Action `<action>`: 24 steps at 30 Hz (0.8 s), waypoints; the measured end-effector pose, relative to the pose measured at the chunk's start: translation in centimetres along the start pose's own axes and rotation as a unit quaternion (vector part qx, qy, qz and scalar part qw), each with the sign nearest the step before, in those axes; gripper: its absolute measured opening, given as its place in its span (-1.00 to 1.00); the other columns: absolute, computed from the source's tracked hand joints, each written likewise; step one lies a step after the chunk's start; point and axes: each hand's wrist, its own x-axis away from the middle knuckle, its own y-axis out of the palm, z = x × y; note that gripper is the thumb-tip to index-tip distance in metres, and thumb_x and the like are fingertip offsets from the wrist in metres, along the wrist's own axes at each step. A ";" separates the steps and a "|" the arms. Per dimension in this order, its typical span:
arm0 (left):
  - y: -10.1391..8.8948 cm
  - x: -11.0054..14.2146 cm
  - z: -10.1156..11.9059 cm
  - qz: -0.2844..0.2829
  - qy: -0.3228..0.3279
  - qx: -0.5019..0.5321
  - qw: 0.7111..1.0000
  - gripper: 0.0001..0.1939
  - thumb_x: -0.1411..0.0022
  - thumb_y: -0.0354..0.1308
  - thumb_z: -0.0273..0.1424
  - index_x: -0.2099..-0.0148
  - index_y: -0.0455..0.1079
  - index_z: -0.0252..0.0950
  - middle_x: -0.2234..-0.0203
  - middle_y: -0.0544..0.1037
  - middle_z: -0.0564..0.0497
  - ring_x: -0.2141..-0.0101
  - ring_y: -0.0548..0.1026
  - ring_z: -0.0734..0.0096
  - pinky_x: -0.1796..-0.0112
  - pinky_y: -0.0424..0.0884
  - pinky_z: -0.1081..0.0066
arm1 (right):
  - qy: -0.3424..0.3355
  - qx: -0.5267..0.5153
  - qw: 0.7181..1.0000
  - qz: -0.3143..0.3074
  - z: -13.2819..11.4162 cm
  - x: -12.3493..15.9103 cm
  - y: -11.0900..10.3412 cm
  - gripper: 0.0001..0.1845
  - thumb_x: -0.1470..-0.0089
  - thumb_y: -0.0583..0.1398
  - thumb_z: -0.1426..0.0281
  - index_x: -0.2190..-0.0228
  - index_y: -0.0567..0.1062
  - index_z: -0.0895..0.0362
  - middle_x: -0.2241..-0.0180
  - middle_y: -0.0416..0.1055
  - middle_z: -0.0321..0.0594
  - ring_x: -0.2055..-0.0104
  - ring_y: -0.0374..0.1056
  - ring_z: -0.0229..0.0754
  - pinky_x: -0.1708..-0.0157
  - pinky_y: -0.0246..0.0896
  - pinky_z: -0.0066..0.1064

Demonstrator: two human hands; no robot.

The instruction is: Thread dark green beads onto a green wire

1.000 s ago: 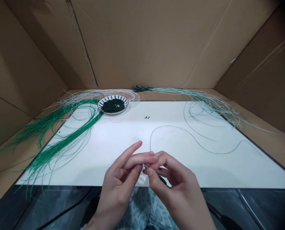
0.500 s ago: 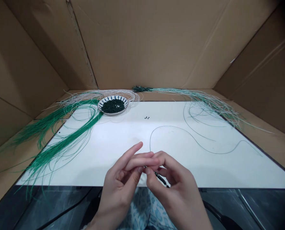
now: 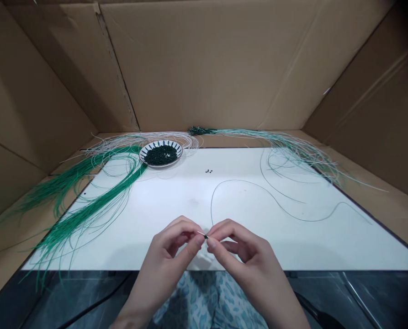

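From where I stand the white table [image 3: 176,196] makes a clock face, the person at six; green threads [image 3: 97,201] sprawl around nine; the left hand [image 3: 169,252] and right hand [image 3: 246,253] meet near six; a plate [image 3: 179,150] heaped with dark beads sits towards eleven; a thin line [image 3: 238,180] curls from the right hand round to three; the left thumb and finger pinch a pale strand [image 3: 201,233]; the right fingertips grip a dark bead [image 3: 205,236] between the hands.

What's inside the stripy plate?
Lots of small dark beads lie heaped in the plate. Its striped rim shows, but the heap covers most of its bottom, so that can't be seen.
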 end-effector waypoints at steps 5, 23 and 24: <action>-0.1 0.0 0.2 -0.024 -0.018 -0.020 0.999 -0.84 -0.31 0.24 -0.33 0.34 0.52 -0.24 0.38 0.49 0.04 0.33 0.42 0.38 0.30 0.32 0.46 | 0.004 0.023 1.000 -0.006 0.3 0.0 -0.6 -0.88 -0.12 0.32 0.29 0.41 0.60 0.05 0.33 0.52 -0.26 0.26 0.42 -0.16 0.35 0.39 -0.40; 1.4 -3.3 1.8 0.172 0.027 0.364 0.915 -0.86 -0.14 0.42 -0.35 0.34 0.52 -0.20 0.32 0.65 0.05 0.25 0.61 0.41 0.17 0.59 0.49 | 0.003 0.042 0.964 -0.261 -0.6 -3.1 -5.3 -0.61 -0.05 0.38 0.20 0.12 0.47 0.08 0.24 0.49 -0.24 0.12 0.41 -0.14 -0.01 0.28 -0.24; 1.2 -3.4 2.0 0.181 0.031 0.382 0.906 -0.85 -0.13 0.43 -0.36 0.35 0.50 -0.21 0.31 0.66 0.04 0.22 0.63 0.37 0.15 0.60 0.45 | 0.015 0.048 0.960 -0.275 -0.6 -2.8 -5.4 -0.72 -0.08 0.37 0.22 0.22 0.51 0.09 0.32 0.48 -0.28 0.21 0.41 -0.17 0.05 0.30 -0.26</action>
